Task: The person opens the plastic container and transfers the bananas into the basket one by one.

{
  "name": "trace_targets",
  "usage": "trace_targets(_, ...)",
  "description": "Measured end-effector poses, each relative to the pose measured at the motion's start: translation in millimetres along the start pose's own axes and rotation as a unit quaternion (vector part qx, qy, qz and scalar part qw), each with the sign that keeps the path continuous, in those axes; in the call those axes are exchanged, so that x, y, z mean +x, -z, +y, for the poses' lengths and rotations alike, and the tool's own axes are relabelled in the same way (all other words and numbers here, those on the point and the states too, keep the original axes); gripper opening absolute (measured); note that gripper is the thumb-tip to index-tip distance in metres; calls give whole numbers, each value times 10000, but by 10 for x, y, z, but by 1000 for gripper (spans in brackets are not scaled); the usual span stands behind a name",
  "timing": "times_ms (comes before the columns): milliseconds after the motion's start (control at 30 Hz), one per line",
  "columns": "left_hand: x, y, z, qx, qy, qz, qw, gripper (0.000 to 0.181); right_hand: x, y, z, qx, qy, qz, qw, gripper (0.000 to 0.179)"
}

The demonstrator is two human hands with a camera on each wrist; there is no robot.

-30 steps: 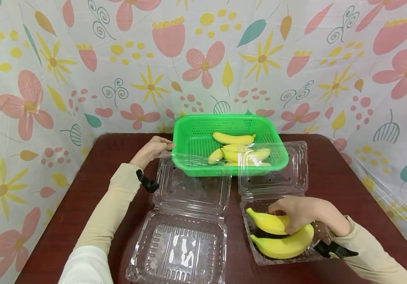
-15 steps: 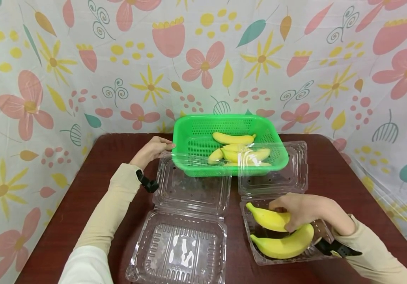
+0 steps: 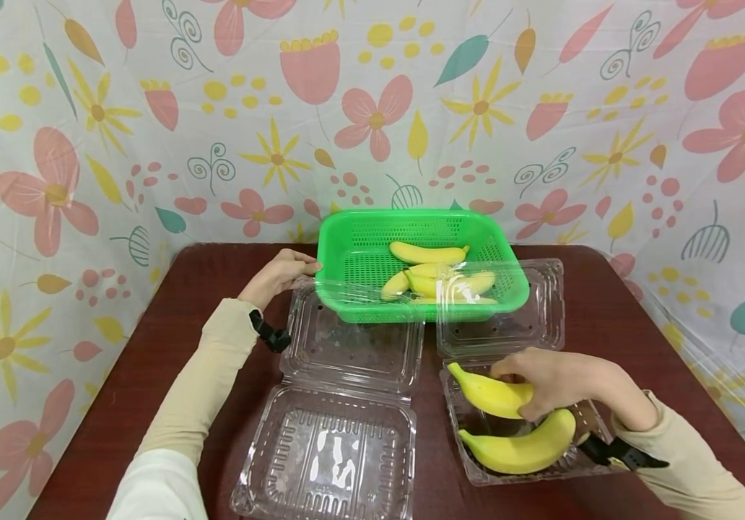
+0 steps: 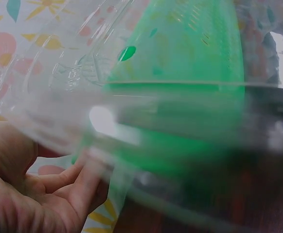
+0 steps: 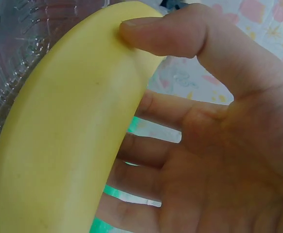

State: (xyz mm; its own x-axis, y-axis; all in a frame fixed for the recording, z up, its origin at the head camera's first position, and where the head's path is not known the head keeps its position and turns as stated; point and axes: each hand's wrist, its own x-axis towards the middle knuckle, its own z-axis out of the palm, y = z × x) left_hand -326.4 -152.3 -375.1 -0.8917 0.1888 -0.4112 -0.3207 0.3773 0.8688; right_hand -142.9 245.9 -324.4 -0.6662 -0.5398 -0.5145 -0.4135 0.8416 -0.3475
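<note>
In the head view my right hand [image 3: 557, 383] pinches a yellow banana [image 3: 489, 393] over the right clear plastic clamshell box [image 3: 470, 480]. The right wrist view shows my thumb on the near side of that banana [image 5: 68, 116], fingers behind it. A second banana [image 3: 518, 444] lies in the box, just in front of the held one. At the back, my left hand [image 3: 281, 276] holds the left end of a green plastic basket [image 3: 346, 314] by its rim. Several bananas lie in the basket. A blurred clear lid [image 4: 180, 114] partly covers the basket in the left wrist view.
Left of the banana box, another clear clamshell box [image 3: 327, 462] lies open with nothing in it. Both lids tilt back in front of the basket, and the right lid [image 3: 541, 310] overlaps its corner. A flowered curtain [image 3: 372, 108] stands behind the dark red table [image 3: 171, 347].
My right hand has shifted slightly away from me and up with the pinched banana, widening the gap to the other banana. The left hand and basket stay put.
</note>
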Motion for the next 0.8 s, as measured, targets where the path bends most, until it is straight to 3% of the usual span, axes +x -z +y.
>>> trace_targets(200,9,4,-5,81,-2,-34,10000,46,-15,30,-15,-35,32,122,9999,62)
trace_targets(500,25,7,4,270,105,71,9996,46,-20,65,16,-366,649,560,9956,35)
trace_targets(800,28,3,-8,288,139,60,9995,45,-29,94,19,-200,890,731,9931,30)
